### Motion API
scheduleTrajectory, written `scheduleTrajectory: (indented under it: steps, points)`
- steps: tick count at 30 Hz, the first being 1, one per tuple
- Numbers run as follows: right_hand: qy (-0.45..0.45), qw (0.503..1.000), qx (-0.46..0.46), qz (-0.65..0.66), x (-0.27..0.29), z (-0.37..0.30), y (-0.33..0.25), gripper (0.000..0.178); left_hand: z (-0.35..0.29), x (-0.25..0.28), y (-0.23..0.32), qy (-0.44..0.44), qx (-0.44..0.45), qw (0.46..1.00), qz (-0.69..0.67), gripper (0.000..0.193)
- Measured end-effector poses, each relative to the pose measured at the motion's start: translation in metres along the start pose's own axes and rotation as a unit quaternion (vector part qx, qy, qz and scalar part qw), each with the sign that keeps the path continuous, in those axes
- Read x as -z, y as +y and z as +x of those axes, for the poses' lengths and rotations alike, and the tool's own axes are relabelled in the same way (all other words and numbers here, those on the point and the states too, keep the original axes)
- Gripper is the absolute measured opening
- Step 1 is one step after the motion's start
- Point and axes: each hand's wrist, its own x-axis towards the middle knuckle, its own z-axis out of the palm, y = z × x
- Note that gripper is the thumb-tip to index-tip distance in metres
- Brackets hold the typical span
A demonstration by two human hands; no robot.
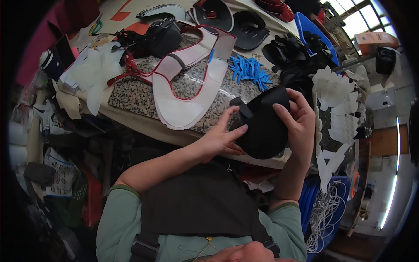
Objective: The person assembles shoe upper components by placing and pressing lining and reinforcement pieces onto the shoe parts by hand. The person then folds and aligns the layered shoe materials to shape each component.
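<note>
The left hand has its fingers closed on the left edge of a black shoe-upper panel; the right hand grips its right edge. The panel hangs over the near rim of the desk, beside the granite slab. Adjusting its folded tab seems in hand; next calls for steady right fingers.

The black piece over the tabletop's near edge looks smooth and matt to us, like thin leather or dense cloth. Beneath it we see a speckled slab like polished stone (its sheen catches the light near the right edge). Near that edge, the bright blue pieces look like smooth plastic. Across the slab's middle, the pale panels look matt; their red edging seems slightly shinier.
</note>
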Motion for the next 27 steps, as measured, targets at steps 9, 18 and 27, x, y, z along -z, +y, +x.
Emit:
scheduleTrajectory:
  steps: [9, 18, 27]
  points:
    - [0.011, 0.979, 0.158, -0.128, -0.056, 0.043, -0.019, 0.03, -0.009, 0.064, 0.064, 0.166, -0.355, 0.914, 0.1, 0.026]
    - [-0.023, 0.998, -0.053, 0.024, -0.099, 0.069, 0.072, 0.015, -0.052, 0.128, 0.124, 0.239, -0.266, 0.846, 0.395, 0.039]
    - [-0.075, 0.985, -0.146, 0.06, -0.117, 0.049, 0.117, 0.033, -0.058, 0.169, 0.072, 0.274, -0.234, 0.88, 0.309, 0.042]
